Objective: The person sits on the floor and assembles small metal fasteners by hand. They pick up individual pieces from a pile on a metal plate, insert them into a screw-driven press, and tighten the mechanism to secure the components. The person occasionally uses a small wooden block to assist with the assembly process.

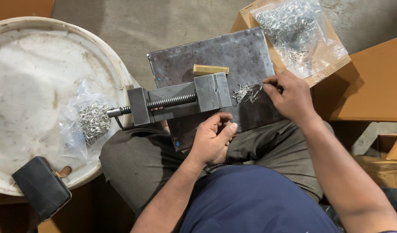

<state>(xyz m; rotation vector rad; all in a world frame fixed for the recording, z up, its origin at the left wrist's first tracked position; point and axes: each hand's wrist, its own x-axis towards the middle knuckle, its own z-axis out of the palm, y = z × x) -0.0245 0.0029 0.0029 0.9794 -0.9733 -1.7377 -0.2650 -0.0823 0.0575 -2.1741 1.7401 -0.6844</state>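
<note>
A: Biggest first. A white drum lid [34, 64] is seen at left, used as a side surface; a clear bag of small metal pieces [91, 123] and a dark phone case [42, 186] are laid on it.

B: Then the dark steel plate [233, 51]?

A: Yes, rested across the lap as a work surface. A small vise [177, 103] is set on it, with a brass-coloured block [210, 69] just behind the jaw. An open cardboard box [323, 69] with another bag of pins [293, 30] is kept near the right side, likely for reach.

B: Hands?

A: Left hand [213, 138] is held loosely curled just below the vise, nothing seen in it. Right hand [291, 97] is pinched narrow at the edge of the loose pin pile [247, 92] on the plate; whether a pin is gripped cannot be told.
</note>
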